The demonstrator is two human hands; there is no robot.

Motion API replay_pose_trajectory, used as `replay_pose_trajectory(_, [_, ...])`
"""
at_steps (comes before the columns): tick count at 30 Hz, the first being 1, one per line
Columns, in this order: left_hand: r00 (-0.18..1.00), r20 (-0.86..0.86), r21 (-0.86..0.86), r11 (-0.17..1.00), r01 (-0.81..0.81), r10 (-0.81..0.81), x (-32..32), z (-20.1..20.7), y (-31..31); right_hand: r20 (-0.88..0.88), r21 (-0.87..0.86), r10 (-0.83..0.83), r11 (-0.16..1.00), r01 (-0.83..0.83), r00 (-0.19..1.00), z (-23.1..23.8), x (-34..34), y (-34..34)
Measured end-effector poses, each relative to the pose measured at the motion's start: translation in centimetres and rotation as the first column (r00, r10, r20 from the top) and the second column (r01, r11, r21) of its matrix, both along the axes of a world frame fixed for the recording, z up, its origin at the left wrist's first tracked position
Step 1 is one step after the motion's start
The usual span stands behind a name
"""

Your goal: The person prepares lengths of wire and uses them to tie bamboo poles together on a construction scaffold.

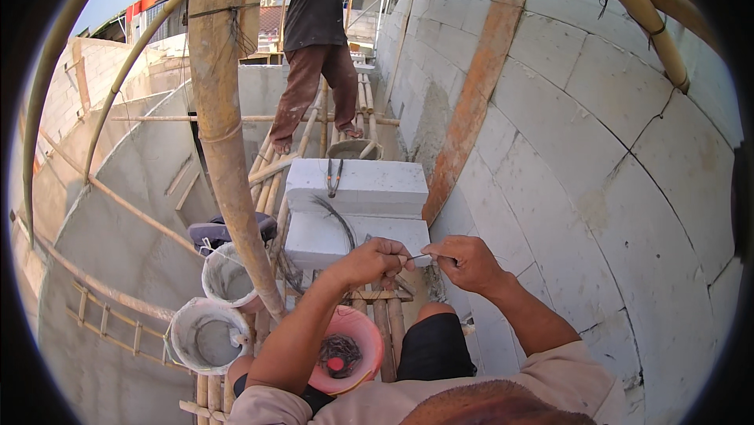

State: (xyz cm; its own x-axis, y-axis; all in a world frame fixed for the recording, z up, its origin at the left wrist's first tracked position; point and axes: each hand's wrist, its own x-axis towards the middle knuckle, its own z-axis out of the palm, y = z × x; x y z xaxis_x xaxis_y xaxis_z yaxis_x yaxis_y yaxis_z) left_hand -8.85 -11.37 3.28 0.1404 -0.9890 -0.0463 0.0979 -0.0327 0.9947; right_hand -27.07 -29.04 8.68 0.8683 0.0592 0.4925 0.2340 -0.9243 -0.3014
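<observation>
Beyond one beige shirt [565, 382], one left hand [375, 260] and one right hand [465, 262], both pinched closed, hold one thin dark piece [419, 256].

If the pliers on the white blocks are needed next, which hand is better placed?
Probably the left hand: it looks nearer the pliers; the right hand is farther, toward the wall.

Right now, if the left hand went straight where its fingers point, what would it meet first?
The left hand would probably meet the right hand, across the thin dark piece between them; depth is hard to judge.
</observation>
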Motion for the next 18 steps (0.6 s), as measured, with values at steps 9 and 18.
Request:
replay_pose_trajectory(9, [0.997, -0.009, -0.046, 0.996, -0.082, 0.081, 3.4, 4.1, 3.9, 0.020, 0.119, -0.195, 0.974, 0.192, 0.981, 9.5, -5.2, -3.1])
replay_pose_trajectory(18, [0.844, 0.184, -0.612, 0.730, -0.303, 0.504, 2.9, 15.7, 1.6, 0.384, 0.089, -0.246, 0.969, 0.229, 0.890, 16.5, -11.9, -1.5])
